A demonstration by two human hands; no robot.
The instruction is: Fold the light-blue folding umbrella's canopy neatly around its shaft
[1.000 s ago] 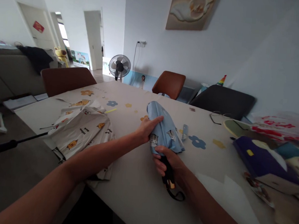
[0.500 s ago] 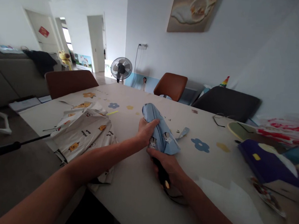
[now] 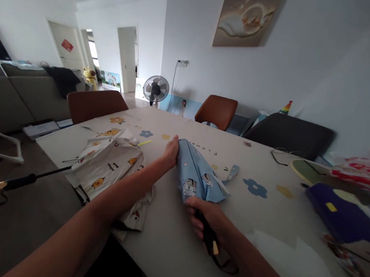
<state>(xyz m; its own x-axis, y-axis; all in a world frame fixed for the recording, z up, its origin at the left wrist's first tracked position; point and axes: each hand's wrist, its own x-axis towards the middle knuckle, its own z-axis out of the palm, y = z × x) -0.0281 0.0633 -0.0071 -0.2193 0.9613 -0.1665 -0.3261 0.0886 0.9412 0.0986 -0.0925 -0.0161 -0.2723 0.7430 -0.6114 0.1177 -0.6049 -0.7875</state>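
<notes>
Blue animal-print umbrella (image 3: 193,171) being held over table (image 3: 164,239); blk handle (image 3: 208,235) being clamped in fingers of R hand (image 3: 215,215), prob. for steadying; far end being met by L hand (image 3: 171,150), finger closure unclear; duck-print umbrella (image 3: 105,173) being supported alongside.

The camera sits on the person's head and looks forward and down across the table (image 3: 164,235). It is close to the left hand (image 3: 171,151) and the right hand (image 3: 207,217), which show near the middle, and it sees far past them to the fan (image 3: 156,89) and the wall (image 3: 193,32).
</notes>
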